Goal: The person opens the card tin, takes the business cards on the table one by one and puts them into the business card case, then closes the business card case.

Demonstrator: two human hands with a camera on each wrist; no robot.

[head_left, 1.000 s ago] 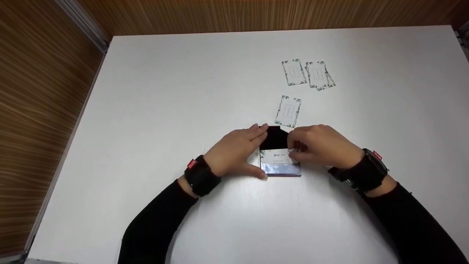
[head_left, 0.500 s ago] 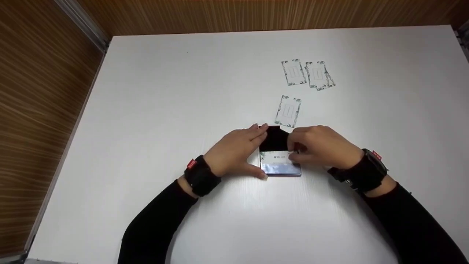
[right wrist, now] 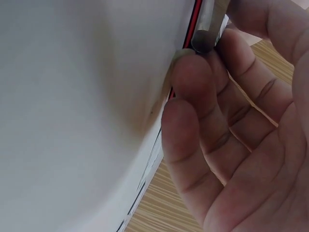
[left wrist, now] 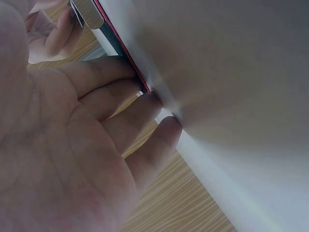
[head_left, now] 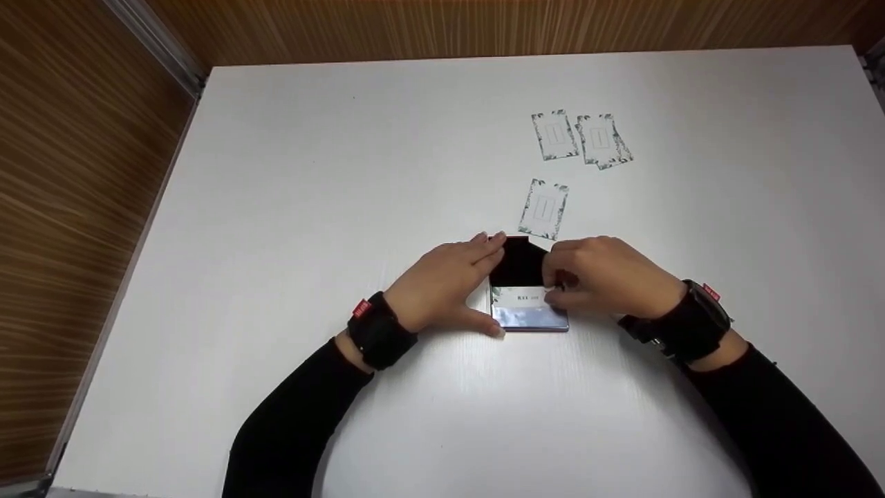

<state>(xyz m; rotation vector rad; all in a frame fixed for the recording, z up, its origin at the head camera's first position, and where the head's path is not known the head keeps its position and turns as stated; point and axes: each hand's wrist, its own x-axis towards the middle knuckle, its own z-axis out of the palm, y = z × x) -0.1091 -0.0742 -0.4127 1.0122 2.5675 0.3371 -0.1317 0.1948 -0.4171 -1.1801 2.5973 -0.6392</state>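
An opened business card case [head_left: 518,259] lies on the white table, its black lid folded back and its shiny tray toward the person. In the tray sits a white card [head_left: 515,297] with a leaf print, partly under the silvery front. The left hand [head_left: 442,283] rests along the case's left side, fingers extended to the lid and thumb at the near edge. In the left wrist view, its fingers [left wrist: 137,111] lie against the red-edged lid [left wrist: 123,46]. The right hand [head_left: 601,277], fingers curled, pinches the card at its right edge; its fingertips hide that corner.
A single leaf-bordered card [head_left: 544,209] lies just beyond the case. Farther back are another card [head_left: 555,135] and overlapping cards [head_left: 600,140]. Wood-grain panels [head_left: 484,31] border the white table [head_left: 332,173] at the back and left.
The card in the case has slid slightly toward the person, deeper under the silvery front, with the right hand at its edge. The left hand and the loose cards stay put.
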